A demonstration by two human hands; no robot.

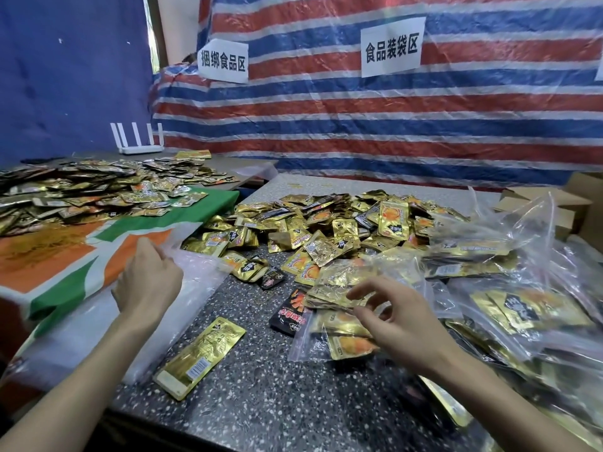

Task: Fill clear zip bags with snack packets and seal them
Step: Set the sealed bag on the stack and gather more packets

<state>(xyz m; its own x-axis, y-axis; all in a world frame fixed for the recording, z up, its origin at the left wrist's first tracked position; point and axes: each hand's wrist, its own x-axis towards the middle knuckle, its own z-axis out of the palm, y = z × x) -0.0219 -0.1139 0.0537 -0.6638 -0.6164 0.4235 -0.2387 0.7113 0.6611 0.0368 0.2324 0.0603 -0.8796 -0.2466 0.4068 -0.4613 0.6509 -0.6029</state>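
My left hand lies on a stack of empty clear zip bags at the table's left side, and its fingertips pinch the raised edge of the top bag. My right hand hovers with its fingers spread and relaxed over a clear zip bag stuffed with gold snack packets, holding nothing. A big heap of loose gold packets lies beyond both hands. One long gold packet lies alone near the front, and a black packet sits by the filled bag.
Filled clear bags pile up along the right, with cardboard boxes behind them. To the left, a green and orange cloth bears another packet heap. A white router stands at the back. The speckled table ends near me.
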